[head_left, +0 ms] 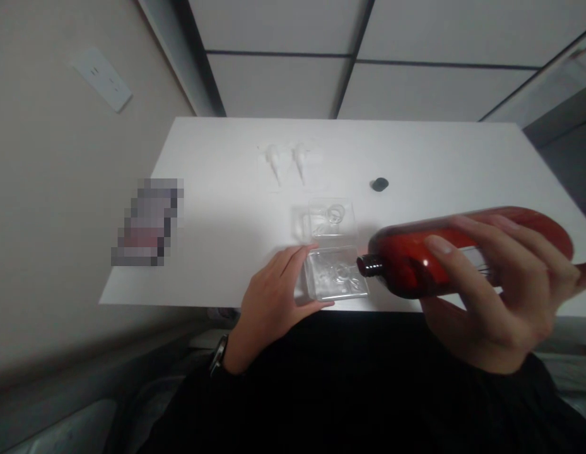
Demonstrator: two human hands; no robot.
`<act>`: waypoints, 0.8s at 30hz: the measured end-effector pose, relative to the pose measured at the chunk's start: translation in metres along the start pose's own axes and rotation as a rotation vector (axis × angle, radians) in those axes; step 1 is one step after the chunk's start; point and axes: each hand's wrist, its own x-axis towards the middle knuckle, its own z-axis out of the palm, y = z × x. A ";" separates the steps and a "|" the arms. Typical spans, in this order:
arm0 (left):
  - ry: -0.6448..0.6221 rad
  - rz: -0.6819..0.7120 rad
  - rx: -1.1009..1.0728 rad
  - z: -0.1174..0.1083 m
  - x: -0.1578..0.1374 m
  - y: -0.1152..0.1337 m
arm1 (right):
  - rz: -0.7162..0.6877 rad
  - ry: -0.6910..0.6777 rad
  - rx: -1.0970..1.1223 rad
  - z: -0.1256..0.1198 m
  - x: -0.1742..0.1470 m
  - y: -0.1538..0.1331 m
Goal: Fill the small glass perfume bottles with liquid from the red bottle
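gripping a red bottle [409, 265] in the right hand [505, 302], at the right of the frame, with fingers and thumb closed around the body and partly over a white label [475, 258]. holding the bottle tipped nearly level, with the uncapped neck [371, 265] pointing left, right at the right edge of a clear front box [340, 296] in the frame's middle. cannot tell the bottle's fill, nor any flow at the mouth. clasping the front box by its left side in the left hand [271, 293], just below centre, half open, with fingertips at the far left corner and thumb along the near edge. wearing a watch [219, 355] on the left wrist, and dark sleeves [533, 394]. just above the front box, at centre, a clear back box [316, 211] with a clear ring [336, 213] in it. cannot tell joined boxes from separate ones here. in the upper middle, side by side on the white table [217, 221], a left tip [274, 161] and a right tip [299, 161], both white and tapered. right of these, a dark cap [380, 184], well apart from the bottle. at the left, on the table's edge, a pixelated patch [148, 221].
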 end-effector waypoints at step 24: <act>0.101 -0.225 -0.026 -0.035 -0.022 -0.001 | 0.461 -0.006 0.362 0.018 -0.031 0.025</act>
